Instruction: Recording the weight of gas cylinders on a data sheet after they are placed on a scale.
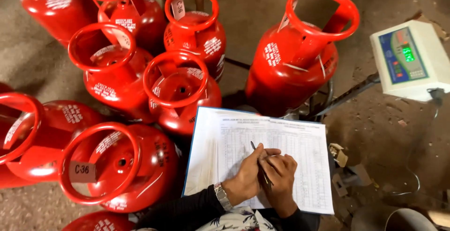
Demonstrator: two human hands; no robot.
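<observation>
While gripping pen [258, 161] in right hand [280, 174], pressing left hand [247, 177] flat-curled on log sheet [262, 153]; red cylinders [178, 92] beside.

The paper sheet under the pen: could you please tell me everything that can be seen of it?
The paper sheet is a large white form, printed with a dense grid of narrow columns and rows under a heading. It lies flat on a blue-edged board, tilted slightly in the view, in front of the red gas cylinders. The left hand, with a wristwatch, and the right hand rest together on its lower middle; the pen touches the grid with its tip. The lower edge shows no curl.
</observation>
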